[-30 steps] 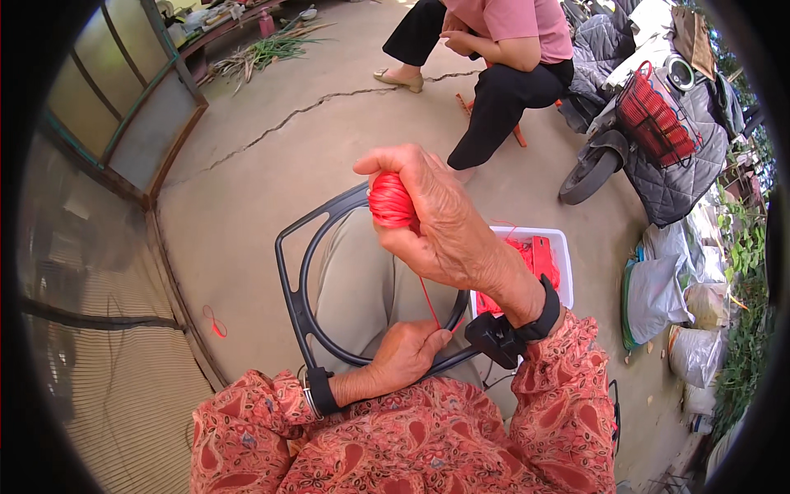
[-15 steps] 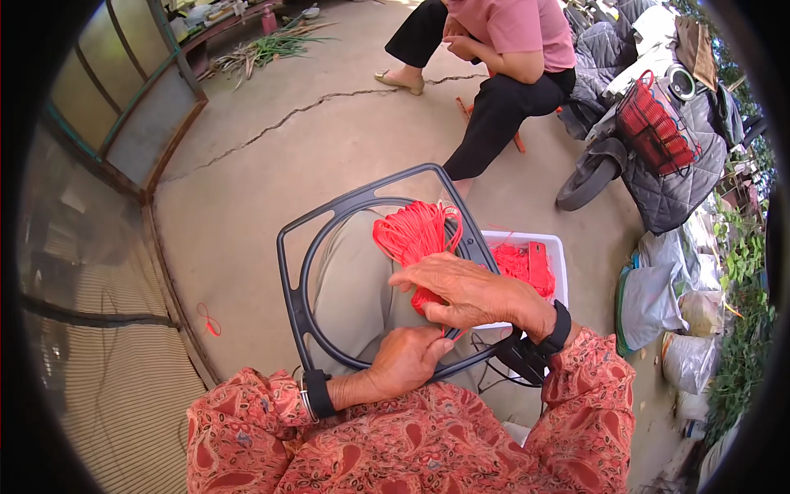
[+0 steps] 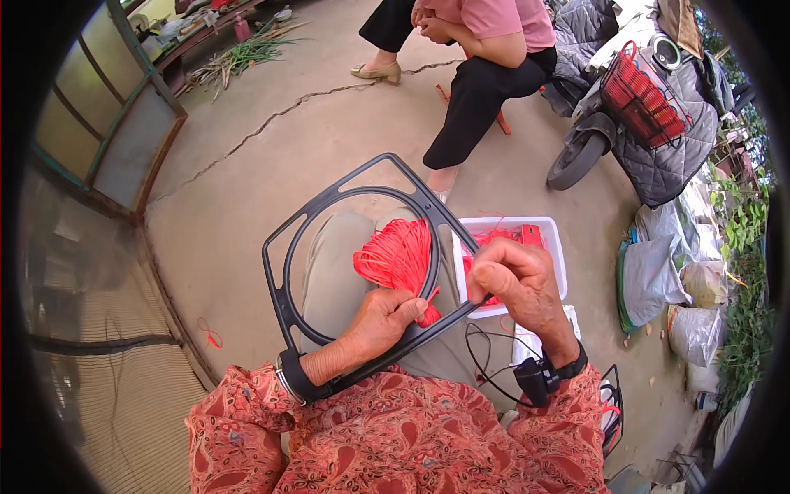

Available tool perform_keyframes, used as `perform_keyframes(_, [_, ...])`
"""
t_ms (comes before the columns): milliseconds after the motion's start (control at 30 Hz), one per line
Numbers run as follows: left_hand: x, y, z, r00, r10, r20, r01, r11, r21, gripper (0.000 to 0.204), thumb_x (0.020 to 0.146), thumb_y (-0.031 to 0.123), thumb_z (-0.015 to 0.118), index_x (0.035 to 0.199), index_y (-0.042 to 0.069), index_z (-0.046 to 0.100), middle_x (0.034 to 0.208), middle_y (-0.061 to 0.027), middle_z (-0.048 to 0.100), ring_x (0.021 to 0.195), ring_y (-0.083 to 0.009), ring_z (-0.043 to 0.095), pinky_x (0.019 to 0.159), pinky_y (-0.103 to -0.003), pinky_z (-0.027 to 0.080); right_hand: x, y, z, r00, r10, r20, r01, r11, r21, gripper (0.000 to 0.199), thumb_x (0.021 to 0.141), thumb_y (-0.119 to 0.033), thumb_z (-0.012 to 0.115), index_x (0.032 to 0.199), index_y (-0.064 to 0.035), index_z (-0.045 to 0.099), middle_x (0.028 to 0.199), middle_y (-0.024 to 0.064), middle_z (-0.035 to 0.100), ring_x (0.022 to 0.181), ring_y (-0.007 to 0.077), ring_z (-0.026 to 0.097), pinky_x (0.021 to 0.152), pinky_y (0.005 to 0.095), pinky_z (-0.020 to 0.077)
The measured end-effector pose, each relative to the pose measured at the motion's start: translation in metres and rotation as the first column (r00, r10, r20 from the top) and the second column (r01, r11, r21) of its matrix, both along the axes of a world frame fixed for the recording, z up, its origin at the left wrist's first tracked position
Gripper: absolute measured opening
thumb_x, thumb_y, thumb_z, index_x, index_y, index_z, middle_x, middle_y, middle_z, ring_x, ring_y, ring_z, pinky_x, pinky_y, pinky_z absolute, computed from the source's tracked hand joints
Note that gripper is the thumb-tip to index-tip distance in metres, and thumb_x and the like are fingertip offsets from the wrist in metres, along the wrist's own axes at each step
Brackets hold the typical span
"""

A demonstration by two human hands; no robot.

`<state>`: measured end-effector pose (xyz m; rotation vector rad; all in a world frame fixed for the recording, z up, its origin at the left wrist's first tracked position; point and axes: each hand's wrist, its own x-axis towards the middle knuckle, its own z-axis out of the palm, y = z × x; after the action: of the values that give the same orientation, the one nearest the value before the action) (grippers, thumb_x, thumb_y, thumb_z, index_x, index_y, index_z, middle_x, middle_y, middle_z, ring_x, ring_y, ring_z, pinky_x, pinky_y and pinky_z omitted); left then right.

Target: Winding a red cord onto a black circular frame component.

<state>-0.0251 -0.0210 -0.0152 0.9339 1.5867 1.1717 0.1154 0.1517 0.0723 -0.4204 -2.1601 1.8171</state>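
Black frame [image 3: 290,284], red cord bundle [image 3: 397,257], white bin [image 3: 554,251], red paisley sleeves [image 3: 395,436]

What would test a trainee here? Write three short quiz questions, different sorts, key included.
1. True or false: the left hand presses a bundle of red cords against the black frame.
2. The white tub lies on which side of the frame? A. the person's left B. the person's right
3. Fill in: the right hand pinches at the frame's ____ edge.

Key: 1 true; 2 B; 3 right.
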Motion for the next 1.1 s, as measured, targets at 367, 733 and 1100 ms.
perform_keyframes(367, [-0.010, 0.008, 0.011, 0.897, 0.109, 0.429, -0.113, 0.993, -0.017, 0.028, 0.097, 0.027, 0.058, 0.080, 0.004, 0.064, 0.071, 0.0011, 0.060, 0.062, -0.0046, 0.053, 0.055, -0.020, 0.043, 0.019, -0.084, -0.096, 0.937, -0.340, -0.073, 0.292, 0.655, 0.696, 0.059, 0.064, -0.017, 0.084, 0.113, -0.0051, 0.054, 0.100, 0.0137, 0.057, 0.089, 0.0306, 0.057, 0.075, 0.0383, 0.0477])
perform_keyframes(733, [-0.027, -0.011, 0.042, 0.817, 0.254, 0.518, -0.236, 0.966, -0.101, 0.030, 0.097, 0.028, 0.056, 0.080, 0.005, 0.062, 0.070, 0.0019, 0.056, 0.059, -0.0047, 0.048, 0.051, -0.020, 0.037, 0.049, -0.052, -0.068, 0.904, -0.414, -0.107, 0.402, 0.908, -0.117, 0.043, 0.069, -0.019, 0.074, 0.105, -0.0017, 0.058, 0.100, 0.0071, 0.054, 0.089, 0.0167, 0.053, 0.080, 0.0292, 0.0438])
perform_keyframes(1100, [-0.013, -0.005, 0.044, 0.693, 0.319, 0.647, -0.318, 0.940, -0.123, 0.020, 0.093, 0.018, 0.061, 0.094, -0.001, 0.066, 0.078, 0.0002, 0.060, 0.066, -0.0065, 0.056, 0.057, -0.020, 0.044, 0.060, -0.036, -0.058, 0.692, -0.653, -0.307, 0.145, 0.543, -0.827, 0.047, 0.099, -0.055, 0.039, 0.105, -0.0092, 0.051, 0.073, 0.0047, 0.051, 0.073, 0.0200, 0.052, 0.076, 0.0375, 0.0454])
